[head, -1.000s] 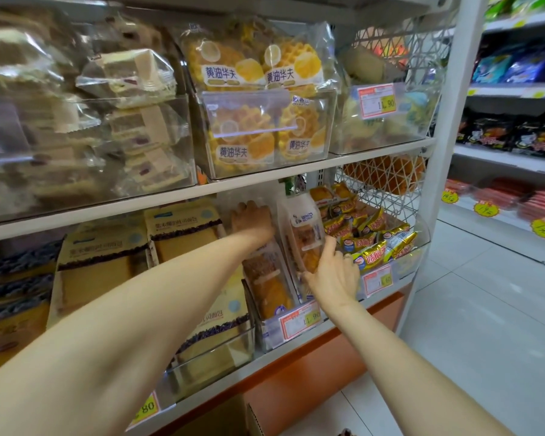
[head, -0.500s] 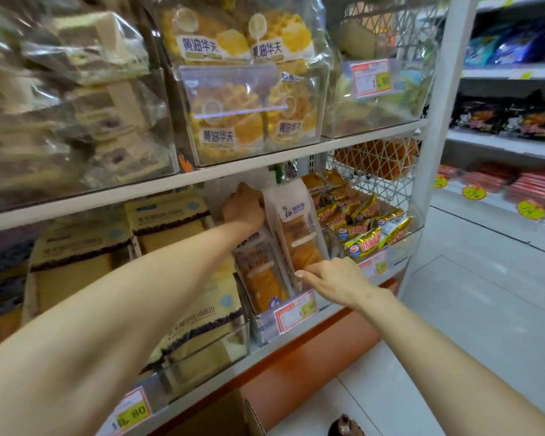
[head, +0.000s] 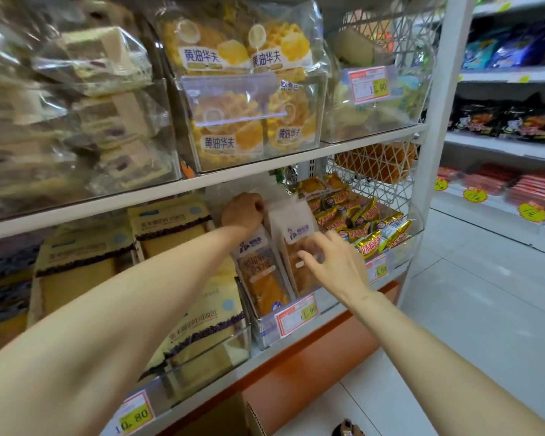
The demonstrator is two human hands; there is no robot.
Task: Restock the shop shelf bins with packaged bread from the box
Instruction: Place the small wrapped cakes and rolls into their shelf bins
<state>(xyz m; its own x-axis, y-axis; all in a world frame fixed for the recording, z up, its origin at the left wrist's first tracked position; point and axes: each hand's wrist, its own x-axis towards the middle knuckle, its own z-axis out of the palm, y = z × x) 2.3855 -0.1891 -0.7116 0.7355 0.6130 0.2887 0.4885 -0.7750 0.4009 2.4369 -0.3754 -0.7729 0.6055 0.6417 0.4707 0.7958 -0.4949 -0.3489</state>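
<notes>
Left of the clear bin (head: 266,333) with the orange and white price tag (head: 296,314) on its front stand flat-sided toast loaves (head: 199,322), soft slabs in pale yellow wrappers with a dark speckled band. Below the bin and a little left, the corrugated edge of a brown cardboard box (head: 224,416) shows under the shelf. Over the bin's back my left hand (head: 243,210) is curled into a fist, clamped on the crinkled white tops of the bread packets (head: 291,221) that stand upright inside; I cannot tell how many tops it holds. The packets are tall, narrow pouches, milky white at the top with a small blue logo and clear lower down, so the golden brown bread shows through. The front packet (head: 263,278) leans back in the bin's left half, its film glossy. In the bin's right half my right hand (head: 335,262) is spread, fingers apart and only lightly bent, the fingertips (head: 302,256) touching the clear face of the second packet (head: 296,247) without closing on it. Right of the bin lies a heap of small shiny snack packets (head: 367,243) in yellow and red foil, in a curved clear tray.
</notes>
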